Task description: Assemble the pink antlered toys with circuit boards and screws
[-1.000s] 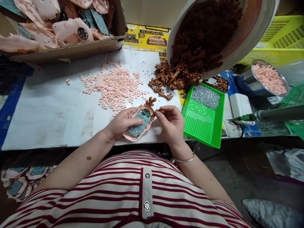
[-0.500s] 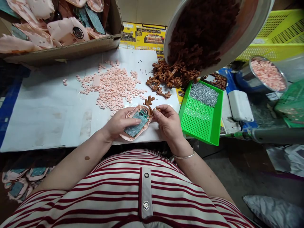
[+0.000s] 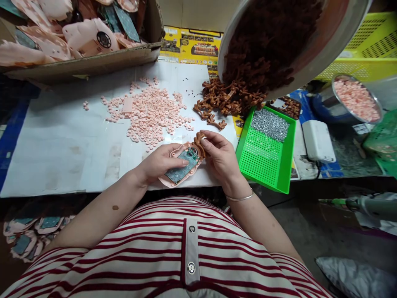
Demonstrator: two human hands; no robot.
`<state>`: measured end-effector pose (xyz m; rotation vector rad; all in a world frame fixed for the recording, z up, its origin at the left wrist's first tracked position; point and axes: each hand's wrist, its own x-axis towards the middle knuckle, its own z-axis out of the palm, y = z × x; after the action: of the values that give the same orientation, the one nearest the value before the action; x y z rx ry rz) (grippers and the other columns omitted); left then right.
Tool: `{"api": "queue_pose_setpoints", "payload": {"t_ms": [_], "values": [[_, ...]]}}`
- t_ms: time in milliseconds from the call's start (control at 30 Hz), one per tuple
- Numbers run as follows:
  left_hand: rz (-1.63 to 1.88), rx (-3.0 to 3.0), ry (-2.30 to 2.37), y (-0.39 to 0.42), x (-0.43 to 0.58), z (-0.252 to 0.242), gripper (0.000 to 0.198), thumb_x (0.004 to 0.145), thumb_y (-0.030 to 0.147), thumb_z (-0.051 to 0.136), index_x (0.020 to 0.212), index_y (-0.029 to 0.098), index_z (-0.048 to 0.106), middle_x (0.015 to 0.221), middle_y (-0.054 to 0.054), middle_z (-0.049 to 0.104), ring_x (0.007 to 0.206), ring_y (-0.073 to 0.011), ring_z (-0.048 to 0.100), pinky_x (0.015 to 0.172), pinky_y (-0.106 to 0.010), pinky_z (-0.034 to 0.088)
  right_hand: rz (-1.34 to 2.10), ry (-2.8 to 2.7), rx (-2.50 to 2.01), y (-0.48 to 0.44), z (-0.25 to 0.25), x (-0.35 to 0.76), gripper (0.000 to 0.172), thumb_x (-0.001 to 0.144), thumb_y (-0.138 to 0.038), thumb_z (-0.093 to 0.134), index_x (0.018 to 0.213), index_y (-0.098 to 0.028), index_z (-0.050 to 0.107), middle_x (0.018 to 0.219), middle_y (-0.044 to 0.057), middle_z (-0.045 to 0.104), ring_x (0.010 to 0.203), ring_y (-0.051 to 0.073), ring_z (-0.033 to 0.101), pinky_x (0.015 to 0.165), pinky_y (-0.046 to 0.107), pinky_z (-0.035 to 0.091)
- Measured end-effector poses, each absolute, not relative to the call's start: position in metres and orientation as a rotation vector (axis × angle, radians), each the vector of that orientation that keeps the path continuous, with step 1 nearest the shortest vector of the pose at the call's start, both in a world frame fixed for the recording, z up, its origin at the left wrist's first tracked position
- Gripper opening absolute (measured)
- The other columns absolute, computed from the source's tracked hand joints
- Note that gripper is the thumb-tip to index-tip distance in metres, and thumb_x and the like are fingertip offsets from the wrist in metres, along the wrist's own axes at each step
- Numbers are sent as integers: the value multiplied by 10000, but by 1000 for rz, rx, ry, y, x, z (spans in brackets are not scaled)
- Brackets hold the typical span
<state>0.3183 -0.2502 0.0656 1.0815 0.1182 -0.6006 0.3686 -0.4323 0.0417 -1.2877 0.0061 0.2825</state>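
Note:
My left hand (image 3: 159,163) grips a pink plastic shell (image 3: 167,182), its thumb pressed on the green circuit board (image 3: 180,169) inside. At the shell's upper right edge sits a brown antler-shaped piece (image 3: 198,138), and my right hand (image 3: 220,155) pinches it between thumb and fingers. Whether the antler's base is seated in the shell I cannot tell, as the fingers cover part of it. Beyond my hands lie a spread of small pink ring-shaped parts (image 3: 149,111) and a heap of brown antler pieces (image 3: 226,97).
A tipped white bucket (image 3: 338,45) holds more antlers. To the right stands a green tray (image 3: 263,165) with silver screws (image 3: 269,124). A cardboard box (image 3: 124,60) of pink shells is at upper left. A power screwdriver (image 3: 375,207) hangs at right.
My right hand has shifted its grip up onto the antler piece, which now stands turned beside the shell's edge. The power screwdriver has swung down and to the right.

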Motion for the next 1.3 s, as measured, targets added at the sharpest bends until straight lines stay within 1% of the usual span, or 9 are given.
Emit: {"api": "queue_pose_setpoints", "payload": {"t_ms": [167,333,400,500,633,767,933,1100,1300], "values": [[-603,1103,147,-251,319,67,346,673,248,811,953,102,669,787,-79,741,654,-180,679,634,-289,535,288,-54,-1303,-432,41,368,351,668,-446,914,938,-297,746,898,-31,743,809,127,663,767,300,591],[-569,1148,164,-254,320,66,339,667,227,810,948,114,657,775,-63,737,657,-169,676,629,-273,531,223,-28,-1316,-429,44,364,363,666,-457,915,919,-278,727,864,-28,732,793,121,659,734,276,586],[-572,1136,145,-254,320,66,330,672,231,808,942,112,661,775,-64,738,657,-167,677,634,-274,534,195,-40,-1339,-429,45,362,358,670,-449,910,930,-282,729,896,-21,743,810,131,666,757,297,593],[-613,1107,135,-252,319,66,340,682,248,807,958,103,672,791,-78,743,661,-175,683,643,-286,538,236,-65,-1293,-430,43,363,352,658,-450,914,918,-293,736,927,-22,752,827,138,674,788,315,597],[-632,1102,165,-250,318,65,377,672,251,821,984,99,673,808,-92,746,660,-181,686,637,-289,530,293,-53,-1254,-432,39,367,364,641,-477,921,906,-302,742,865,-31,741,780,134,656,767,315,588],[-643,1088,174,-250,318,65,370,662,253,819,964,101,668,803,-94,743,651,-183,682,624,-291,524,311,-63,-1264,-431,37,368,358,645,-476,920,913,-309,751,896,-27,755,822,149,676,777,329,589],[-626,1158,183,-250,319,66,344,661,248,800,943,103,667,801,-86,744,659,-182,686,635,-288,532,269,-109,-1322,-432,40,364,336,694,-449,901,944,-298,735,879,-28,736,796,127,652,729,281,563],[-611,1234,156,-251,319,65,318,667,251,789,928,118,667,810,-67,741,679,-178,681,643,-284,532,282,-125,-1411,-432,46,361,368,713,-484,877,918,-268,660,836,-36,679,705,107,596,636,253,528],[-585,1265,113,-252,319,64,266,687,253,784,894,131,670,797,-64,741,685,-180,679,650,-285,534,299,-126,-1431,-428,47,365,433,674,-498,894,876,-255,599,821,-42,666,710,105,599,644,252,517]]}}
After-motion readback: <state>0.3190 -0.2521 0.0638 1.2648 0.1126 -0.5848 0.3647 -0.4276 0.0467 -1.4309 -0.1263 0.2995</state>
